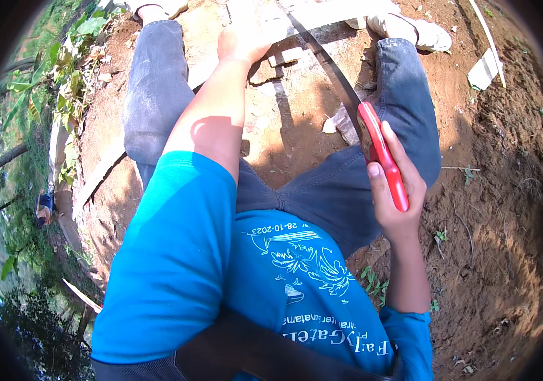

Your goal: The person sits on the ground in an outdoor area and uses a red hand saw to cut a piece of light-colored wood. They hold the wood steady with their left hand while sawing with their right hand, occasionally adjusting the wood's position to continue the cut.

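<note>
My right hand (401, 184) is wrapped round the red handle of a handsaw (333, 71). Its long dark blade slants up and left, the far end reaching a pale wooden board (325, 14) at the top of the view. Whether the teeth touch the board is lost in glare. My left arm stretches forward, and my left hand (243, 43) is at the board, left of the blade. Strong sunlight washes out its fingers, so their grip cannot be made out. The board lies crosswise between my spread feet.
Small wood blocks (286, 57) lie under the board on brown soil. A pale flat piece (484, 71) and a thin strip (488, 38) lie at the far right. Another long plank (100, 181) lies by my left leg. Leafy plants (61, 95) edge the left side.
</note>
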### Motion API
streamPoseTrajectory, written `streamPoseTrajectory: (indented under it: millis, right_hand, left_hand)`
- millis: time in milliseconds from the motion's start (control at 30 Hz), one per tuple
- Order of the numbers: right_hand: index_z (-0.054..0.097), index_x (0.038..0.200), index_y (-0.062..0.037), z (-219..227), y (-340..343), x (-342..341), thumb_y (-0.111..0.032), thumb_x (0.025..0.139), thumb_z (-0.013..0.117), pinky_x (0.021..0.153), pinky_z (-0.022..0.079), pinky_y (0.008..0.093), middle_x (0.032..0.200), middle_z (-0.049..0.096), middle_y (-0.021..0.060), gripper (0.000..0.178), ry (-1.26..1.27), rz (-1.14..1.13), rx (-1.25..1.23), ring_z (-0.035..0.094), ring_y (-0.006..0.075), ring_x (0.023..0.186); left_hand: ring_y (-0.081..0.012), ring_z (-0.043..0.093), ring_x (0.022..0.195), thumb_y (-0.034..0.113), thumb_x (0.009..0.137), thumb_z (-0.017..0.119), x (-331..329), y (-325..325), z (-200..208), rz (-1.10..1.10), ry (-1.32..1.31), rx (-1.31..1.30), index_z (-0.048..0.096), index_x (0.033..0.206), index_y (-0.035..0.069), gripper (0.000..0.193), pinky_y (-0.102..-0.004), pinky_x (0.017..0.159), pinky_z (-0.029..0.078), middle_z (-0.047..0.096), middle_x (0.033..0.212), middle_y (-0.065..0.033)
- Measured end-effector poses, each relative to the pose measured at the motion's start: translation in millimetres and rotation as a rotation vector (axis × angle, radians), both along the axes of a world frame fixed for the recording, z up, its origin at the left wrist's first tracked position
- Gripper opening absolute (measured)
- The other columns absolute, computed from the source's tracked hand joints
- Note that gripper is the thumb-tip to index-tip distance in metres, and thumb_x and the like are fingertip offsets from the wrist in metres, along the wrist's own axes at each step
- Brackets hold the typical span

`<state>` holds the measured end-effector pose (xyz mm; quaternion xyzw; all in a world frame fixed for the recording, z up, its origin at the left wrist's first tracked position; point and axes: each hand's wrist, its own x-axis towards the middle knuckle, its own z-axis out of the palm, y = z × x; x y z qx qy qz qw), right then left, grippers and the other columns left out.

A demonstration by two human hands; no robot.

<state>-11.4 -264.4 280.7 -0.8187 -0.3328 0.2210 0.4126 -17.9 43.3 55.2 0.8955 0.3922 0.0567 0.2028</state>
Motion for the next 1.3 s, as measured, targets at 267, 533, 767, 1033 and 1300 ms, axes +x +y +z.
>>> streamPoseTrajectory:
  millis: [267,533,767,1033,1300]
  right_hand:
    - [0.059,0.136,0.0038,-33.0,41.7,23.5,-0.004,0.091,0.067,0.089,0.052,0.0278,0.115,0.073,0.0174,0.046,0.200,-0.043,0.021,0.068,0.0142,0.102]
    - [0.059,0.137,0.0025,-54.7,48.2,20.1,-0.004,0.091,0.066,0.089,0.052,0.0275,0.119,0.072,0.0171,0.047,0.117,-0.045,0.123,0.069,0.0154,0.105]
    - [0.058,0.138,0.0046,-43.2,50.0,29.7,-0.002,0.091,0.067,0.088,0.052,0.0262,0.122,0.072,0.0150,0.048,0.173,0.001,0.125,0.067,0.0123,0.103]
    - [0.060,0.135,0.0025,-51.0,54.2,33.1,-0.007,0.089,0.068,0.086,0.054,0.0332,0.115,0.072,0.0202,0.047,0.131,0.061,0.222,0.072,0.0242,0.101]
    - [0.054,0.143,-0.0055,-47.1,60.7,36.1,-0.012,0.089,0.065,0.079,0.056,0.0385,0.106,0.071,0.0218,0.056,0.116,0.098,0.248,0.072,0.0353,0.088]
  left_hand:
    - [-0.0390,0.069,0.108,0.047,0.098,0.045,8.1,2.8,-6.2,-0.022,0.038,-0.020,0.070,0.119,0.006,0.052,-0.0461,0.094,0.054,0.072,0.114,-0.0225]
    - [-0.0390,0.069,0.108,0.045,0.097,0.046,9.9,5.6,-2.4,0.010,-0.044,-0.023,0.072,0.115,0.006,0.050,-0.0465,0.094,0.054,0.072,0.113,-0.0230]
    - [-0.0391,0.068,0.108,0.041,0.097,0.046,2.7,8.5,2.0,0.022,-0.002,-0.086,0.072,0.114,0.005,0.047,-0.0471,0.094,0.054,0.072,0.112,-0.0236]
    - [-0.0412,0.068,0.107,0.043,0.098,0.046,8.4,13.2,-11.2,0.008,0.007,-0.064,0.071,0.116,0.006,0.048,-0.0486,0.094,0.053,0.071,0.111,-0.0250]
    - [-0.0447,0.070,0.091,0.043,0.097,0.046,11.6,35.2,-20.9,-0.067,-0.050,0.036,0.074,0.095,-0.002,0.053,-0.0506,0.085,0.053,0.069,0.093,-0.0300]
